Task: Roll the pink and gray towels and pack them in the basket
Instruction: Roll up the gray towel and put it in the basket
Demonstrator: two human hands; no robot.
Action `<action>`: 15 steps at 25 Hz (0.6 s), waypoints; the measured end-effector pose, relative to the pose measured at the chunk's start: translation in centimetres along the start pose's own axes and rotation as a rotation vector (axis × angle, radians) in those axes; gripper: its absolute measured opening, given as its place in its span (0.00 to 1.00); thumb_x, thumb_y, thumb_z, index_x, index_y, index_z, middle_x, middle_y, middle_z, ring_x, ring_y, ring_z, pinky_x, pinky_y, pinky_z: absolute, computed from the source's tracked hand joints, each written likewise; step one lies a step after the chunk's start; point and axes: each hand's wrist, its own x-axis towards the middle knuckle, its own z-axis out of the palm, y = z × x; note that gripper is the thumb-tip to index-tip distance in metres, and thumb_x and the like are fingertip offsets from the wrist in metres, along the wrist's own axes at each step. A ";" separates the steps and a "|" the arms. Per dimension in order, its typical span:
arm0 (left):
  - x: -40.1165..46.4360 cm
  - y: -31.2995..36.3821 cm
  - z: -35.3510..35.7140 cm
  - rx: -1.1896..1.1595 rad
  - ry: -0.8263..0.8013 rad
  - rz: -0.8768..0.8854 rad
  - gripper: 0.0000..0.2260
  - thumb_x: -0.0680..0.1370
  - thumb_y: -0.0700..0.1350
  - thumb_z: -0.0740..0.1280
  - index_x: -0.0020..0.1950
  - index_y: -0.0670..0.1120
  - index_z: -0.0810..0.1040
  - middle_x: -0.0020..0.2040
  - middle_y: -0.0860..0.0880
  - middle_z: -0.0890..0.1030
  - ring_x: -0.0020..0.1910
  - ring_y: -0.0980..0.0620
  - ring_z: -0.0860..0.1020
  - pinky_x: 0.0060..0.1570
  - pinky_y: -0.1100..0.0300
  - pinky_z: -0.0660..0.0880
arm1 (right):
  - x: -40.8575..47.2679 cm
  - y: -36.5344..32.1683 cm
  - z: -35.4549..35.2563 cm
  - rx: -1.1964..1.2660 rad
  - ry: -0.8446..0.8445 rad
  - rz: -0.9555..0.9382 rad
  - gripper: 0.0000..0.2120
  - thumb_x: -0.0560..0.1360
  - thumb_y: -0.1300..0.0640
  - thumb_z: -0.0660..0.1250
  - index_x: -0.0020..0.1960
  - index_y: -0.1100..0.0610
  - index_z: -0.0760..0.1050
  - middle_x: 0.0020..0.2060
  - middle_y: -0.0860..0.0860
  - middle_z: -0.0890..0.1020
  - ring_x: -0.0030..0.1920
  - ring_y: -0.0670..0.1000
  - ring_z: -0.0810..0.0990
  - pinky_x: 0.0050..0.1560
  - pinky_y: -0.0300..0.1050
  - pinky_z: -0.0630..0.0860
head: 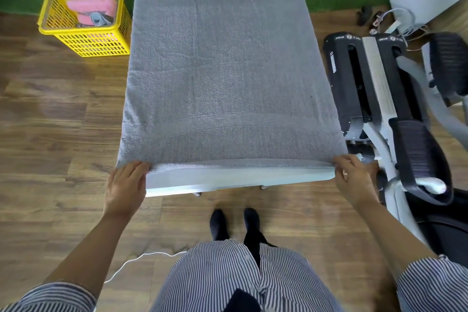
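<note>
A gray towel [222, 63] is lying spread flat along the white worktop [235, 180], covering nearly all of it. The left hand [125, 185] is gripping the towel's near left corner, fingers [138, 167] curled onto the cloth. The right hand [353, 180] is pinching the near right corner at the worktop's edge. The yellow basket [83, 40] is sitting on the floor just left of the worktop, holding 1 rolled pink towel [91, 9] and a rolled gray one [98, 19].

The gray towel [222, 71] runs off the top edge, and the basket [83, 40] walls half hide its rolled towels.
</note>
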 end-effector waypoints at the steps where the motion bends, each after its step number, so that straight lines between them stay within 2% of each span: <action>1: 0.1 0.0 0.1 -0.027 -0.010 -0.007 0.14 0.76 0.42 0.58 0.52 0.40 0.82 0.50 0.42 0.81 0.49 0.40 0.78 0.54 0.43 0.72 | 0.0 0.0 0.1 0.001 -0.001 0.000 0.11 0.74 0.68 0.63 0.55 0.62 0.77 0.53 0.55 0.75 0.44 0.56 0.77 0.46 0.52 0.77; 5: 0.3 0.2 0.1 -0.078 -0.042 -0.063 0.16 0.74 0.42 0.57 0.52 0.41 0.82 0.52 0.41 0.78 0.48 0.38 0.76 0.49 0.41 0.75 | 0.2 -0.1 0.3 -0.002 0.001 0.031 0.11 0.73 0.68 0.64 0.54 0.63 0.78 0.55 0.56 0.74 0.43 0.56 0.77 0.44 0.51 0.76; 9: 0.1 -0.4 0.1 -0.092 -0.047 -0.036 0.16 0.73 0.41 0.57 0.54 0.40 0.82 0.52 0.41 0.78 0.49 0.38 0.77 0.52 0.42 0.74 | 0.3 0.5 0.4 -0.016 0.017 -0.078 0.09 0.73 0.70 0.63 0.50 0.63 0.78 0.49 0.55 0.76 0.42 0.53 0.76 0.46 0.44 0.72; 12: 0.2 -0.2 -0.5 0.056 -0.055 0.017 0.18 0.72 0.37 0.56 0.54 0.43 0.81 0.51 0.44 0.80 0.50 0.44 0.78 0.60 0.42 0.67 | 0.5 0.6 0.2 -0.014 0.005 -0.075 0.08 0.73 0.70 0.63 0.49 0.63 0.77 0.45 0.53 0.76 0.39 0.52 0.75 0.43 0.43 0.71; 15: 0.3 0.5 -1.1 0.144 -0.106 -0.002 0.22 0.65 0.35 0.53 0.54 0.44 0.79 0.49 0.45 0.79 0.48 0.45 0.75 0.57 0.45 0.65 | 0.7 0.2 0.0 -0.016 -0.038 -0.038 0.06 0.73 0.70 0.63 0.43 0.60 0.75 0.38 0.52 0.75 0.34 0.53 0.72 0.36 0.41 0.67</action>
